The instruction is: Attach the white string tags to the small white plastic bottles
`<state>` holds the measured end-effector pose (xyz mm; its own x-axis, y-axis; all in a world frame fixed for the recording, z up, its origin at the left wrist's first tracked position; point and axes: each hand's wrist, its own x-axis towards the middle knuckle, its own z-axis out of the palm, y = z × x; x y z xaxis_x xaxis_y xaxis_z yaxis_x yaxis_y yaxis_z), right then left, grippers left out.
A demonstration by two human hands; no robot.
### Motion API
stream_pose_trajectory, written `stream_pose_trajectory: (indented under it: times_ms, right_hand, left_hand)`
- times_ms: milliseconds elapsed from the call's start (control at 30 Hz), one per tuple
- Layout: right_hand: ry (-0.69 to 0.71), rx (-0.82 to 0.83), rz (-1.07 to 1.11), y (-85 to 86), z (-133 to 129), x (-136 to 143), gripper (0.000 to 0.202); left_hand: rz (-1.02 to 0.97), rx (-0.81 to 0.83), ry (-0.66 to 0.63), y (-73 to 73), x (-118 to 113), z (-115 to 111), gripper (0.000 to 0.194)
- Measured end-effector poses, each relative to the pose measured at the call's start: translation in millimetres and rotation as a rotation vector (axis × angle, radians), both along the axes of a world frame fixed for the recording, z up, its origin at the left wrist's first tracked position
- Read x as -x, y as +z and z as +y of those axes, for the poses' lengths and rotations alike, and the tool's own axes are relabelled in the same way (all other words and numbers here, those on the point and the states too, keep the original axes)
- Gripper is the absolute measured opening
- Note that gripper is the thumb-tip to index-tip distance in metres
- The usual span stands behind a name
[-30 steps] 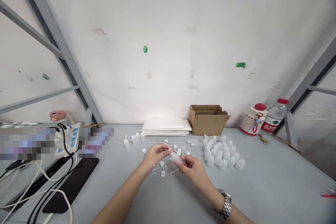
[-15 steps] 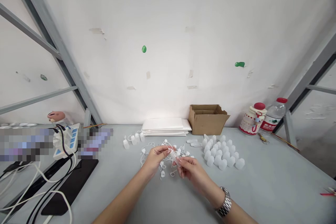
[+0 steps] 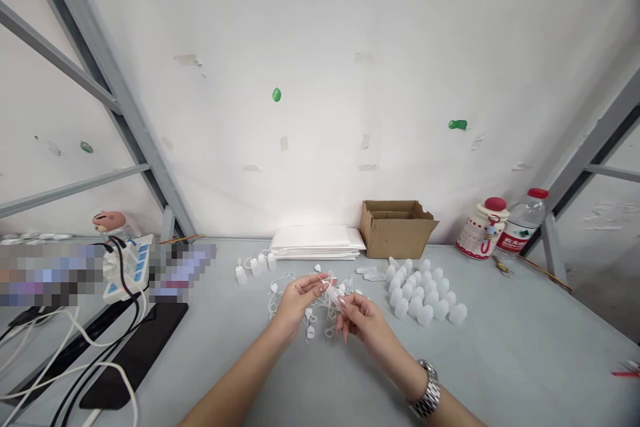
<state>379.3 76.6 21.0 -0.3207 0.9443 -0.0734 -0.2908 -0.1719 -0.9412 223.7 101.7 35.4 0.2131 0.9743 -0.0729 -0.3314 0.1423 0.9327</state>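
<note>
In the middle of the table, my left hand (image 3: 300,300) is closed in a pinch on a small white piece with a thin cord. My right hand (image 3: 361,315) pinches a small translucent white plastic sleeve (image 3: 334,294), held against the left hand's piece. The fingers partly hide where the two meet. Beneath and around both hands lies a loose heap of white corded caps (image 3: 310,331). To the right stand several rounded translucent white pieces (image 3: 425,315) in rows. Several white sleeves with cord loops (image 3: 241,274) stand at the back left.
A stack of white envelopes (image 3: 315,240) and an open cardboard box (image 3: 399,238) stand against the wall. Flat translucent pieces (image 3: 370,273) lie before the box. A decorated flask (image 3: 480,230) and water bottle (image 3: 523,223) are at right. Cables, a power strip (image 3: 143,267) and a black slab (image 3: 135,353) occupy the left.
My right hand has shifted slightly up, and its lower fingers have loosened outward. The translucent sleeve is now closer to my left fingers.
</note>
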Motion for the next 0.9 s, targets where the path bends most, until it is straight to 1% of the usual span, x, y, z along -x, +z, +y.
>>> stream_pose_trajectory:
  times_ms: [167,233,300,333,433,467,533,600,700,733,800,900]
  right_hand:
    - [0.148,0.077,0.149,6.9,-6,-2,0.036]
    - [0.193,0.092,0.174,6.1,-7,-1,0.037]
    - [0.198,0.095,0.16,4.2,-7,0,0.039]
    - [0.178,0.088,0.139,2.9,-6,1,0.04]
    - [0.055,0.028,0.042,-0.8,-3,4,0.038]
    - [0.013,0.01,0.01,-1.8,-2,4,0.036]
    - [-0.032,-0.008,-0.022,-3.0,-2,5,0.035]
    - [0.016,0.012,0.011,-3.0,-4,5,0.035]
    - [0.188,0.08,0.105,-1.8,-9,8,0.042]
    - [0.218,0.098,0.122,-1.6,-10,9,0.045]
    - [0.181,0.093,0.105,-1.5,-10,10,0.047]
    - [0.014,0.012,-0.001,-1.7,-7,10,0.044]
  left_hand:
    - [-0.162,0.08,-0.194,-1.0,0,-3,0.039]
    - [-0.187,0.079,-0.219,-0.1,1,-4,0.034]
    - [-0.162,0.053,-0.18,1.4,1,-5,0.029]
    - [-0.138,0.043,-0.143,2.3,0,-5,0.027]
    - [-0.075,0.056,-0.037,4.8,-2,-5,0.025]
    - [-0.065,0.065,-0.019,5.4,-2,-6,0.025]
    - [-0.044,0.063,-0.031,6.3,-3,-6,0.024]
    - [-0.017,0.041,-0.079,7.0,-2,-6,0.024]
    - [-0.009,0.026,-0.15,7.5,1,-5,0.023]
    - [-0.013,0.032,-0.163,7.3,2,-5,0.023]
    - [-0.02,0.044,-0.16,6.5,3,-5,0.022]
    - [-0.016,0.034,-0.116,6.8,3,-4,0.023]
